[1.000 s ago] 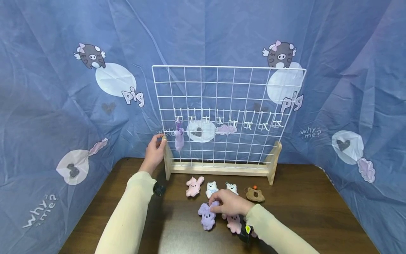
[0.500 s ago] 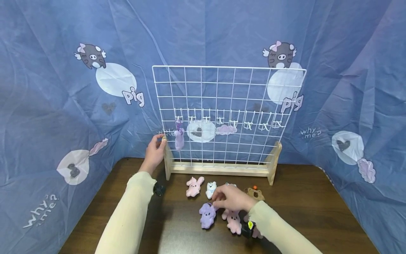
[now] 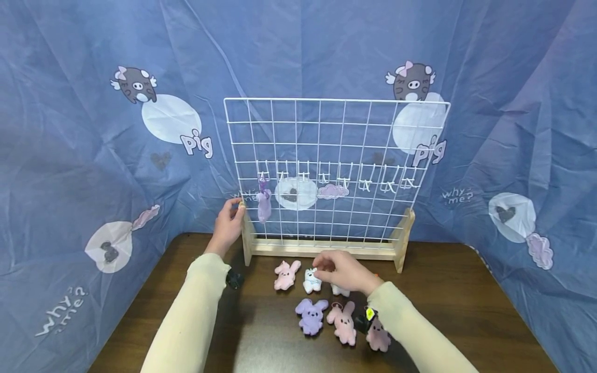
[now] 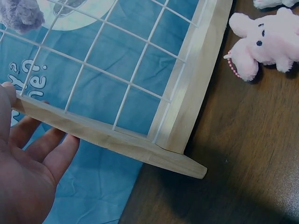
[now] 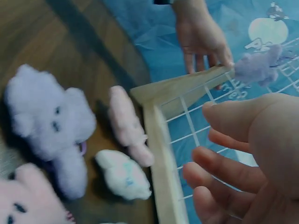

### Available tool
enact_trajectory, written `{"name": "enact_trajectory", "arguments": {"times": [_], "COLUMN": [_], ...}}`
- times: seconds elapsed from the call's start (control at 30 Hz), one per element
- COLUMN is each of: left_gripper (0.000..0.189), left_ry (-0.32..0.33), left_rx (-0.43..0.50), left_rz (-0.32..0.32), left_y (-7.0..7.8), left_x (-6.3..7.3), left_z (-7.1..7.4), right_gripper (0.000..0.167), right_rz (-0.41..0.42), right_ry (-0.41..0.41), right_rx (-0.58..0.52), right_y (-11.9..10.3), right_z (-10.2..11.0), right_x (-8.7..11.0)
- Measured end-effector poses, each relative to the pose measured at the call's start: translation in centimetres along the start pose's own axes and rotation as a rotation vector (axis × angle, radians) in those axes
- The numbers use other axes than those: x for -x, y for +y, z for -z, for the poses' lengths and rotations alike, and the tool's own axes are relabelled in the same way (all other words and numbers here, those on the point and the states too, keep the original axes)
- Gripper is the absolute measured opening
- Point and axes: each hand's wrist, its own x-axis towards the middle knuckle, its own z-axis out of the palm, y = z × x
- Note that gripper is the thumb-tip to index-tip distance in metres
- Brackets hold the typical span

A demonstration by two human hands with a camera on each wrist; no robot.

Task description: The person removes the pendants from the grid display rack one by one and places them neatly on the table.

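At the rack's left end, my left hand grips the wooden side piece, thumb on one side and fingers on the other. My right hand hovers above the table with loosely bent fingers, holding nothing. Just by its fingertips lies a white plush charm; a second white plush is partly covered by the hand. Closer to me, a purple bunny plush lies face up beside a pink bunny plush. Another purple plush hangs from the leftmost hook of the white wire grid.
Several white hooks line the grid to the right of the hanging plush. A pink plush lies before the rack's wooden base. Another pink plush is partly behind the right wrist. A blue printed cloth surrounds the table.
My right hand has left the purple bunny plush and moved up and away from me, toward the white plush charms. The purple bunny's ears now lie spread. My left hand stays put.
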Motion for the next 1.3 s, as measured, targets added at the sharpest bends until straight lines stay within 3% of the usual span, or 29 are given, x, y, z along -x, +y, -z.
{"name": "enact_trajectory", "arguments": {"times": [0.37,0.63,1.03,1.3], "left_gripper": [0.039,0.041,0.043,0.044], "left_ry": [0.013,0.008,-0.006,-0.016], "left_rx": [0.018,0.004,-0.006,-0.002], "left_rz": [-0.004,-0.006,-0.005,0.000], "left_y": [0.0,0.2,-0.1,-0.1], "left_x": [0.1,0.0,0.0,-0.1], "left_z": [0.0,0.2,0.3,0.1], "right_gripper": [0.039,0.046,0.057,0.067], "right_rz": [-0.070,-0.067,-0.020,-0.077], "right_ry": [0.156,0.254,0.306,0.300], "right_rx": [-0.184,-0.258,-0.303,-0.357], "right_y": [-3.0,-5.3,-8.0,-9.3], "right_z": [1.2,1.6,0.8,1.0], "right_x": [-3.1,-5.8,-9.3,-10.7]}}
